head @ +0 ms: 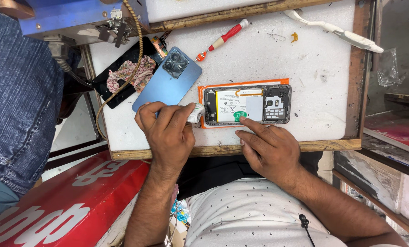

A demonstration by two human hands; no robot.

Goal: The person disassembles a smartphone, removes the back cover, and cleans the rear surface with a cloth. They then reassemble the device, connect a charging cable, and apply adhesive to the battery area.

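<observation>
the opened phone lies on an orange sheet at the white table's near edge. the right hand, loosely curled, presses its forefinger by the round green sticker on the battery. the left hand pinches a small white-green label at the phone's end. a blue back cover lies just beside it, a red screwdriver behind, and a red sign below the table.

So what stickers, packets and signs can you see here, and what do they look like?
Battery label: inside the opened phone, pale yellow rectangle.
Green sticker: on the battery, small and round, under the right hand fingertip.
Small packet: white and green, in the left hand.
Red sign: bottom left, large white lettering.
</observation>
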